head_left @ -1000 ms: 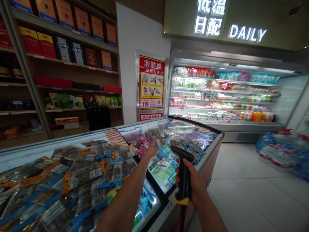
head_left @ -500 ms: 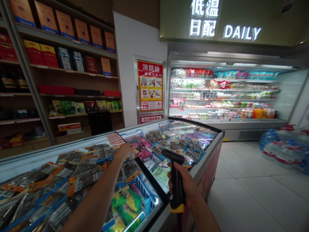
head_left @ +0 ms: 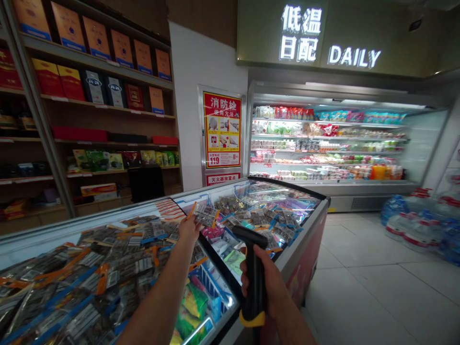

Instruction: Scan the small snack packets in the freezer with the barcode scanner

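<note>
My left hand (head_left: 189, 227) is stretched out over the chest freezer (head_left: 305, 249), its fingers closed on a flat dark packet (head_left: 205, 215) with orange edges. My right hand (head_left: 271, 282) is wrapped round the handle of a black and yellow barcode scanner (head_left: 254, 282), held upright at the freezer's near side. Many similar packets (head_left: 132, 254) with orange or blue edges lie spread over the left part of the freezer. More packets (head_left: 266, 216) lie on the right part. Green and yellow bags (head_left: 194, 304) show lower down, near a blue basket (head_left: 210, 282).
Shelves with boxes (head_left: 95, 36) stand at the left behind the freezer. A red fire-hydrant poster (head_left: 223, 129) hangs on the wall. At the back right is a lit, stocked refrigerated display (head_left: 341, 187). Bundled water bottles (head_left: 413, 230) stand on the tiled floor (head_left: 359, 297).
My left hand has lifted and moved slightly right, and the packet in it now shows clearly above the dark freezer divider. The scanner has shifted slightly left in view.
</note>
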Motion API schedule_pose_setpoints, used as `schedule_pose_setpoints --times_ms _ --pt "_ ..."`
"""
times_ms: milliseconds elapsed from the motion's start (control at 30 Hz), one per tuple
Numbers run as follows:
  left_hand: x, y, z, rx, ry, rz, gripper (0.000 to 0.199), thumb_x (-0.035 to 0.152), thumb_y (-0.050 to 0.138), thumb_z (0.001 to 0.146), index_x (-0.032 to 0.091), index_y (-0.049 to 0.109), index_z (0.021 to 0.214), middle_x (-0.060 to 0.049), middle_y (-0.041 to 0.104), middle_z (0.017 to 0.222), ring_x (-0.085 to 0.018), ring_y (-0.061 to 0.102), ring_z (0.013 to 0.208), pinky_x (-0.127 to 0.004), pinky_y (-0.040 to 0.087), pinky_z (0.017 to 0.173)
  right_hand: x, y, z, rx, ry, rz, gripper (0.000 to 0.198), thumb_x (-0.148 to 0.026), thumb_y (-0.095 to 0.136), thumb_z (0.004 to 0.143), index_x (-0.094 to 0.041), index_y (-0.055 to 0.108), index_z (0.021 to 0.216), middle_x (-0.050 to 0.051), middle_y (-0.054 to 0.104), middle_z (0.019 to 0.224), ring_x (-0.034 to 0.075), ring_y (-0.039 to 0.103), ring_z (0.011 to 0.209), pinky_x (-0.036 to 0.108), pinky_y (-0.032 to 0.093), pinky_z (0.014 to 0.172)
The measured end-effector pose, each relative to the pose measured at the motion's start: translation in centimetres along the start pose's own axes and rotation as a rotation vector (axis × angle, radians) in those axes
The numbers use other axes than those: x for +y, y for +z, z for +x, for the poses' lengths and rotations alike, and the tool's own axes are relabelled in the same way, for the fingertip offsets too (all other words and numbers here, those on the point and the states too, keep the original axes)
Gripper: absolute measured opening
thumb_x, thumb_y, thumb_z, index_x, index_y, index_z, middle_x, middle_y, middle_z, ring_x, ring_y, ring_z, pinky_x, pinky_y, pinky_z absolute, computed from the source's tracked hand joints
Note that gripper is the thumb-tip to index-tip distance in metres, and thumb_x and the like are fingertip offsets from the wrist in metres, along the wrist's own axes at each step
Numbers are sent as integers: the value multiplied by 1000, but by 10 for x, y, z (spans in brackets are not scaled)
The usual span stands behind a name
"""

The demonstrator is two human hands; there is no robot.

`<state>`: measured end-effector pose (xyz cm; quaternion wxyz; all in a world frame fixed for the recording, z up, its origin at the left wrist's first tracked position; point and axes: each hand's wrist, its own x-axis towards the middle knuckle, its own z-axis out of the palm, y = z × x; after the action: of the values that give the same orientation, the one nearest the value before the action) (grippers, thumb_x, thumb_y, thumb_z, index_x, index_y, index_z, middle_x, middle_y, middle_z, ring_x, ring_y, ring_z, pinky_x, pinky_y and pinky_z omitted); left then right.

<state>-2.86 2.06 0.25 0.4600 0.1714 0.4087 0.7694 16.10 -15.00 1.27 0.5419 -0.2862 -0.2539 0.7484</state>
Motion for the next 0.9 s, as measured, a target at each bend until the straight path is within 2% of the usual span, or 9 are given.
schedule_pose_setpoints --times_ms 167,367,600,767,900 --pt "-24 1 -10 -34 -74 -138 14 4 45 68 18 45 65 2 53 60 -7 52 53 -22 43 56 -4 0 1 -27 2 170 36 -48 50 68 -17 50 86 -4 49 51 7 43 37 18 35 35" --pt "-32 5 -21 -33 -68 -228 19 -1 41 70 17 46 62 4 53 56 -6 52 51 -19 42 54 -3 7 2 -65 -7 310 33 -47 50 69 -16 50 82 -3 49 54 6 43 40 18 35 38" --pt "-40 2 -20 8 -89 -255 18 -1 44 67 16 47 60 4 52 51 -8 50 47 -21 41 50 -1 15 3 -17 -36 296 30 -46 50 70 -18 49 80 -3 49 54 7 44 40 20 36 39" --pt "-41 1 -20 -16 -80 -255 18 -2 44 67 16 46 62 4 52 55 -7 51 50 -22 43 54 0 15 3 21 -42 263 31 -46 50 70 -17 48 80 -3 49 53 7 44 40 20 36 39" --pt "-45 6 -20 14 -58 -159 17 1 43 67 17 44 64 4 51 57 -7 51 51 -23 44 56 -2 10 5 34 -73 217 32 -46 50 70 -18 49 84 -3 49 53 8 44 41 20 36 39"
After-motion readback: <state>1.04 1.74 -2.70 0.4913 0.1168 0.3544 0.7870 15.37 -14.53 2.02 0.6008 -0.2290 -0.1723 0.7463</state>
